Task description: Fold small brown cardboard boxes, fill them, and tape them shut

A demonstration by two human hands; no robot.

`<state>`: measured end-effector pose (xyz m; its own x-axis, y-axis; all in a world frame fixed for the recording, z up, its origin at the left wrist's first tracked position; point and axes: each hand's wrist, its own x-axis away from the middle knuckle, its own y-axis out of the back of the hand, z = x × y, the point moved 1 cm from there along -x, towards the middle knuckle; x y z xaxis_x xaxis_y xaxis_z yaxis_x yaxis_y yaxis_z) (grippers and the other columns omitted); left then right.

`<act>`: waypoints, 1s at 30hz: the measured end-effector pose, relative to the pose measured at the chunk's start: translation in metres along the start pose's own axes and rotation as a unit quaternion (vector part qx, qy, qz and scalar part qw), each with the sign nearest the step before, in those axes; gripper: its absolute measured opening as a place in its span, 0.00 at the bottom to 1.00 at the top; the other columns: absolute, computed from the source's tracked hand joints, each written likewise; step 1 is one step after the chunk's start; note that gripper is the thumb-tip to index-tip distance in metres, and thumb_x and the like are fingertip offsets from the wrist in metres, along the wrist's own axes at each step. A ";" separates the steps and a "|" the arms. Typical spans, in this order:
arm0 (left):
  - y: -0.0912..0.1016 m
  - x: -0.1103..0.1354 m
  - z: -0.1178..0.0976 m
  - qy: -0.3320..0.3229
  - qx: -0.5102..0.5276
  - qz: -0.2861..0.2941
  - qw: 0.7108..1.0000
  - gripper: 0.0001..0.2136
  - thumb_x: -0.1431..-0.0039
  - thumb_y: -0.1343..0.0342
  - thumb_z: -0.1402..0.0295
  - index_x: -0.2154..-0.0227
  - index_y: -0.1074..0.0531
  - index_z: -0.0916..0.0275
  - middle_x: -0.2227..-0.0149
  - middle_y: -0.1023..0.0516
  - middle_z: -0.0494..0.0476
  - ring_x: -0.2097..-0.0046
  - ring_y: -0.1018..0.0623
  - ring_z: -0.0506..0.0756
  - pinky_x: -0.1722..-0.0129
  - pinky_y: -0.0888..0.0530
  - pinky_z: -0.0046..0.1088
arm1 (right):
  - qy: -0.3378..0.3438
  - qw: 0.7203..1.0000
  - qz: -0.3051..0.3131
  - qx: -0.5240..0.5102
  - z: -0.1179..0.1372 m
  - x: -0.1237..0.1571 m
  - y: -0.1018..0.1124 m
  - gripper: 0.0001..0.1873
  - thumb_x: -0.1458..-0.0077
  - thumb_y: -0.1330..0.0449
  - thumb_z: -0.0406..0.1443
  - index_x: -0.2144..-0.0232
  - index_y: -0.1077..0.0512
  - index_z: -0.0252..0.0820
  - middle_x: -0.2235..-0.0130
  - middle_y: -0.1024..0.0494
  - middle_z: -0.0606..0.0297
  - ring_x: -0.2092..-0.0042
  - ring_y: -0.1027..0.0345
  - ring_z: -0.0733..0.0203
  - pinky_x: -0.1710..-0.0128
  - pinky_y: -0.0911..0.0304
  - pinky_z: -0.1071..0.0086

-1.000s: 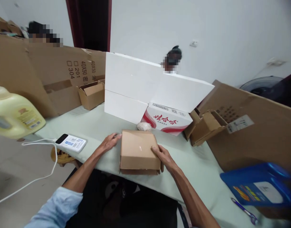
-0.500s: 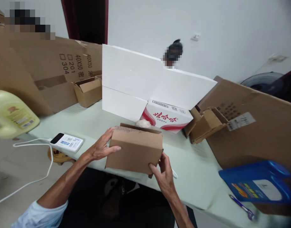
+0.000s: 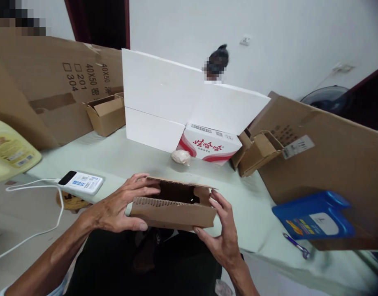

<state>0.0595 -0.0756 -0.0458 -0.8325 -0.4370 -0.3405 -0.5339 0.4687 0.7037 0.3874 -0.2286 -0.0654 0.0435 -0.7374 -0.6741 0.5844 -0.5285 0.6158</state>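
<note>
I hold a small brown cardboard box (image 3: 173, 211) up off the pale green table (image 3: 121, 160), tilted so its open top faces me and its dark inside shows. My left hand (image 3: 114, 207) grips its left end, thumb along the front wall, fingers curled over the back edge. My right hand (image 3: 221, 232) clasps its right end from below, fingertips on the rim. Both hands are closed on the box, near the table's front edge.
Beyond the box lie a small pale wrapped lump (image 3: 181, 156), a red-and-white printed carton (image 3: 209, 147) and white foam boards (image 3: 176, 98). A power bank (image 3: 80, 182) with a white cable sits left, a yellow jug (image 3: 10, 150) far left, a blue bottle (image 3: 314, 216) and pen (image 3: 296, 245) right. Cardboard sheets and small open boxes ring the table.
The box lay flat on the table under my hands; I have lifted it and tipped it toward me so its open side now faces up.
</note>
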 end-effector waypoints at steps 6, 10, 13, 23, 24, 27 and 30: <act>0.008 -0.010 -0.023 -0.025 -0.062 0.037 0.997 0.40 0.45 0.29 0.71 0.29 0.32 0.51 0.29 0.30 0.65 0.26 0.35 0.73 0.26 0.37 0.65 | 0.065 0.997 0.021 -0.035 0.019 -0.005 0.014 0.22 0.37 0.28 0.30 0.44 0.28 0.45 0.43 0.18 0.51 0.36 0.28 0.44 0.37 0.27 0.48; 0.006 -0.003 -0.034 -0.045 -0.061 0.018 0.997 0.43 0.45 0.33 0.75 0.27 0.38 0.51 0.31 0.32 0.66 0.26 0.36 0.72 0.30 0.29 0.58 | 0.064 0.994 0.054 -0.066 0.030 -0.002 0.021 0.13 0.36 0.32 0.26 0.53 0.26 0.45 0.49 0.15 0.54 0.40 0.24 0.46 0.42 0.24 0.52; 0.004 0.006 -0.038 -0.037 -0.048 0.010 0.998 0.42 0.46 0.34 0.77 0.29 0.39 0.53 0.32 0.35 0.68 0.27 0.35 0.70 0.32 0.26 0.52 | 0.069 0.992 0.073 -0.070 0.036 0.000 0.024 0.11 0.35 0.33 0.26 0.58 0.27 0.46 0.49 0.15 0.54 0.40 0.23 0.47 0.42 0.23 0.52; -0.001 0.024 -0.035 -0.039 -0.038 -0.039 0.998 0.32 0.45 0.30 0.72 0.40 0.37 0.55 0.35 0.37 0.68 0.31 0.31 0.68 0.37 0.23 0.42 | 0.086 0.988 0.105 -0.074 0.046 -0.002 0.047 0.06 0.28 0.37 0.36 0.51 0.23 0.42 0.48 0.16 0.50 0.42 0.22 0.44 0.45 0.20 0.51; -0.001 0.023 -0.035 -0.038 -0.036 -0.040 0.998 0.32 0.45 0.30 0.72 0.40 0.37 0.55 0.35 0.37 0.68 0.31 0.31 0.68 0.38 0.23 0.42 | 0.087 0.991 0.081 -0.060 0.045 -0.007 0.051 0.07 0.29 0.37 0.35 0.50 0.23 0.42 0.49 0.16 0.51 0.44 0.21 0.45 0.48 0.20 0.52; -0.001 0.021 -0.036 -0.035 -0.025 -0.040 0.998 0.32 0.44 0.30 0.72 0.40 0.37 0.54 0.35 0.36 0.67 0.32 0.30 0.67 0.38 0.23 0.42 | 0.110 0.991 -0.011 0.070 0.041 -0.031 0.058 0.16 0.34 0.32 0.28 0.46 0.22 0.45 0.50 0.15 0.53 0.49 0.20 0.46 0.50 0.22 0.53; -0.002 0.018 -0.036 -0.039 -0.016 -0.033 0.999 0.32 0.45 0.30 0.73 0.40 0.37 0.54 0.35 0.36 0.68 0.31 0.30 0.68 0.37 0.23 0.42 | 0.159 0.969 -0.004 0.190 0.035 -0.060 0.051 0.20 0.34 0.31 0.31 0.41 0.23 0.47 0.47 0.16 0.51 0.48 0.20 0.43 0.49 0.23 0.50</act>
<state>0.0510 -0.1127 -0.0310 -0.8053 -0.4047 -0.4332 -0.5840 0.4160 0.6970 0.3863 -0.2259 0.0209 0.3235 -0.5978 -0.7334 0.2485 -0.6942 0.6755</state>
